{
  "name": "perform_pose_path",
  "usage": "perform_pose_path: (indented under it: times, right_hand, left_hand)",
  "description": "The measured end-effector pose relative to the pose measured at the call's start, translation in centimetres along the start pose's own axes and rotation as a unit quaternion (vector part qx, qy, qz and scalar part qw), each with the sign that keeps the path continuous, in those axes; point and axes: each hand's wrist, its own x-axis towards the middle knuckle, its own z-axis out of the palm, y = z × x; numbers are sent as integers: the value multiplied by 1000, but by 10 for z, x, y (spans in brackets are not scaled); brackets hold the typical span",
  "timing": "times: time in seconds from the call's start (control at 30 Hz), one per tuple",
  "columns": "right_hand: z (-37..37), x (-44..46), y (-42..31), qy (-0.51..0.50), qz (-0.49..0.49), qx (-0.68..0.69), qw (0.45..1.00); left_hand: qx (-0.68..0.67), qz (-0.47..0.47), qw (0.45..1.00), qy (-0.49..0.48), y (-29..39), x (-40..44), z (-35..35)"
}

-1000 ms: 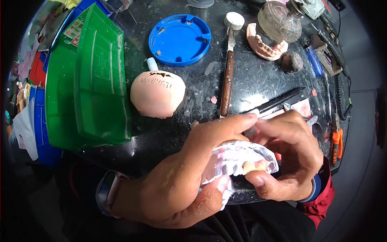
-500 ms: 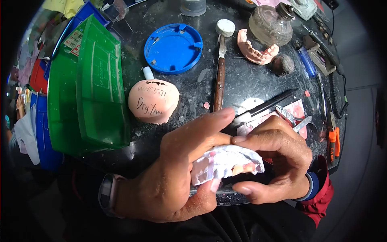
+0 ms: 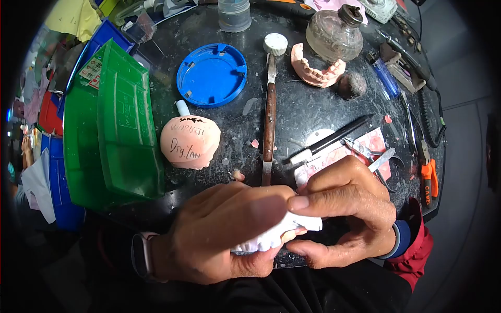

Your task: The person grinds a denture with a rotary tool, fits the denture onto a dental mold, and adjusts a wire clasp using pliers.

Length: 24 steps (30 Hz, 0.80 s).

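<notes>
A white plaster dental cast (image 3: 265, 242) with a row of teeth and a bit of pink on it is held low over the table's front edge. My left hand (image 3: 222, 229) wraps around its left part, fingers across the top and thumb below, covering much of it. From the other side, my right hand (image 3: 357, 211) pinches the cast's right end between index finger and thumb. Beyond the hands lies a wax knife (image 3: 269, 122) with a wooden handle. A small pinkish piece (image 3: 238, 176) rests on the table just past my left fingers.
Left are a green bin (image 3: 128, 125), a pink cast with handwriting (image 3: 190, 142) and a blue lid (image 3: 211, 75). Behind stand a pink toothed cast (image 3: 318, 77) and glass burner (image 3: 334, 39). Right are a black marker (image 3: 334, 138), pink wax sheet (image 3: 385, 136) and orange-handled pliers (image 3: 429, 180).
The cast has been turned so its teeth point down towards me. My left fingers have swung over its top and hide more of it. The whole view has shifted slightly.
</notes>
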Motion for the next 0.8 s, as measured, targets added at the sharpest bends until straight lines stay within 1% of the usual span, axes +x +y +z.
perform_pose_path:
  times: [0.13, 0.2, 0.23, 0.27, 0.3, 0.33, 0.37, 0.4, 0.43, 0.5, 0.57, 0.63, 0.67, 0.8]
  right_hand:
    - [1, -2, 2, 2, -23, 22, 999]
    - [1, -2, 4, 0, -45, 27, 999]
    - [1, -2, 2, 3, -27, 19, 999]
    - [1, -2, 0, 6, -9, 12, 1000]
    - [2, -1, -1, 7, -5, 9, 1000]
    - [2, 0, -2, 12, 5, 11, 1000]
    - [2, 1, -3, 17, 15, 12, 1000]
    - [3, 3, -3, 19, 17, 13, 1000]
    - [4, 4, -2, 23, 1, 1, 1000]
    - [4, 2, 4, 10, -35, -4, 999]
    - [4, 2, 5, -3, -45, -1, 999]
    - [6, 1, 1, -17, -34, 8, 999]
    - [12, -1, 0, 27, -14, 66, 997]
    - [12, -4, 1, 1, -28, 57, 998]
  left_hand:
    - [60, 50, 997, 21, 1, 0, 1]
    - [64, 49, 997, 13, 1, 0, 2]
    - [61, 37, 997, -2, 2, 2, 0]
    - [16, -3, 1000, -10, 4, 3, -2]
    - [-29, -44, 998, -15, 5, 5, -3]
    - [-115, -115, 987, -11, 8, 7, -5]
    - [-201, -184, 962, -7, 11, 8, -7]
    - [-283, -250, 926, -2, 13, 10, -9]
    - [-363, -314, 877, 5, 16, 11, -11]
    - [-509, -427, 747, 18, 18, 10, -12]
    - [-539, -434, 722, 11, 17, 5, -13]
    - [-558, -448, 699, -1, 17, 6, -15]
    - [-564, -448, 694, -8, 17, 7, -16]
    - [-545, -447, 710, -14, 20, 10, -19]
